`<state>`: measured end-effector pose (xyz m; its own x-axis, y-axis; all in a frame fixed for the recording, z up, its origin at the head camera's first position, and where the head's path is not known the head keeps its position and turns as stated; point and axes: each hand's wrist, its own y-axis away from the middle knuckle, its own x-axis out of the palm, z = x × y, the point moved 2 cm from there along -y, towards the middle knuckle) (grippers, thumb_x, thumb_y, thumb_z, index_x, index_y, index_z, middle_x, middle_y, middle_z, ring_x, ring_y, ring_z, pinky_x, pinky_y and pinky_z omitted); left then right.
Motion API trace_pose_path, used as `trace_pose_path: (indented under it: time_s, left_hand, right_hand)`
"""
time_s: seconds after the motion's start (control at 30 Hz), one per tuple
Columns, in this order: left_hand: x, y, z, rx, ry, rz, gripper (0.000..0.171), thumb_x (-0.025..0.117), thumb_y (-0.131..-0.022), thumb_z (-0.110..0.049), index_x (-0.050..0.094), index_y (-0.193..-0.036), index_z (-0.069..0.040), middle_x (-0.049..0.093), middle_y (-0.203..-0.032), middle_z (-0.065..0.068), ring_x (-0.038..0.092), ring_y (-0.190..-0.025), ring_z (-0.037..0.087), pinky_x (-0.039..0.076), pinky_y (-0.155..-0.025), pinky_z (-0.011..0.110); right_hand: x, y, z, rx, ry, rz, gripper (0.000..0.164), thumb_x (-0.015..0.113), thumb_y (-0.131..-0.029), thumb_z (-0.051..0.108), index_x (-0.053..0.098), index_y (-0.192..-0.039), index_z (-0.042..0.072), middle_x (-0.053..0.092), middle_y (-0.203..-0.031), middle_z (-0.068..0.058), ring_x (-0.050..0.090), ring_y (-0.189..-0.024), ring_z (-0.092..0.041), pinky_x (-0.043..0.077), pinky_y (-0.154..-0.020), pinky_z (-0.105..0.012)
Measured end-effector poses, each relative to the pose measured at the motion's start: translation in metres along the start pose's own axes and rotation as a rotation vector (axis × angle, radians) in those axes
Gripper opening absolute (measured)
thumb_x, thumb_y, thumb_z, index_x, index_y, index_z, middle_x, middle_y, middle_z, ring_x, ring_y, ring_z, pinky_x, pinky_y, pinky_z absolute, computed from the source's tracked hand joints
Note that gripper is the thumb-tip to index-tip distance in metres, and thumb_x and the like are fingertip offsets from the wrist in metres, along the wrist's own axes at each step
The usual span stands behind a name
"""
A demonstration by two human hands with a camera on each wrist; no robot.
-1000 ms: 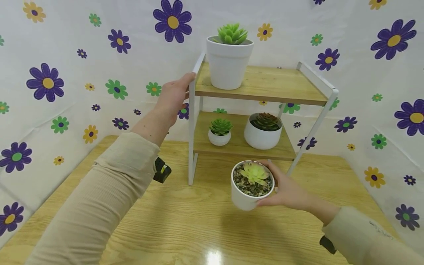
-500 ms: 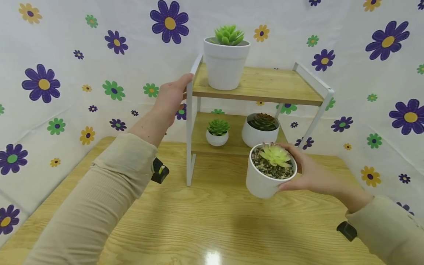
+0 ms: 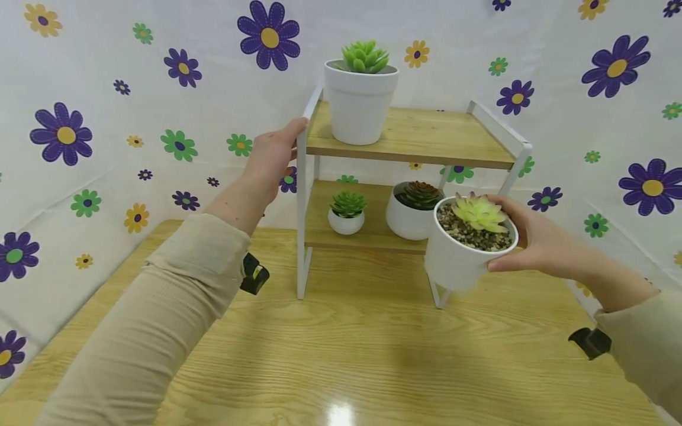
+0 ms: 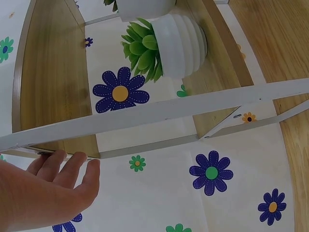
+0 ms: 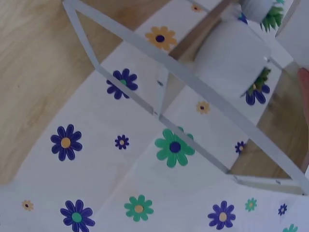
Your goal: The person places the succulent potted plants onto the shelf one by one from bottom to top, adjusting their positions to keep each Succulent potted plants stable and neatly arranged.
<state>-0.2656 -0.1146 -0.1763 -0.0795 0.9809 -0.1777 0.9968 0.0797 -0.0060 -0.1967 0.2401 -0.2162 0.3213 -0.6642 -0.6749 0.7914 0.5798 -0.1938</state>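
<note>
In the head view my right hand [image 3: 543,242] grips a white flowerpot [image 3: 453,263] by its right side. A yellow-green succulent [image 3: 479,214] grows from pebbles inside this pot. It is held in the air, slightly tilted, before the right side of a two-tier shelf [image 3: 431,130]. My left hand [image 3: 270,155] holds the upper left corner of the shelf's white frame. The left wrist view shows the fingers [image 4: 70,169] bent against the upper board's side. Only a sliver of the right hand [image 5: 305,92] enters the right wrist view.
A large white pot [image 3: 359,109] with a bright green succulent stands at the upper board's left. Below are a small round pot [image 3: 346,223] with a green succulent and a wider bowl pot [image 3: 407,218] with a dark reddish one. Flowered cloth [image 3: 213,106] hangs behind the wooden table [image 3: 319,355].
My right hand has carried the potted succulent up and to the right, from in front of the shelf's middle to its right side. The left hand keeps its place on the frame.
</note>
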Motion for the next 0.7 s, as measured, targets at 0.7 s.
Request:
trace_pose_path:
  time_s: [0.7]
  left_hand:
    - [0.000, 0.000, 0.002, 0.008, -0.007, -0.003, 0.056, 0.043, -0.093, -0.052, 0.050, -0.134, -0.014, 0.041, -0.147, -0.002, 0.037, -0.137, 0.019, 0.030, -0.112, 0.038]
  right_hand:
    - [-0.082, -0.025, 0.029, 0.126, 0.146, -0.048, 0.079, 0.066, -0.080, 0.002, 0.025, -0.145, 0.019, 0.044, -0.125, 0.007, 0.056, -0.102, -0.005, 0.052, -0.076, -0.016]
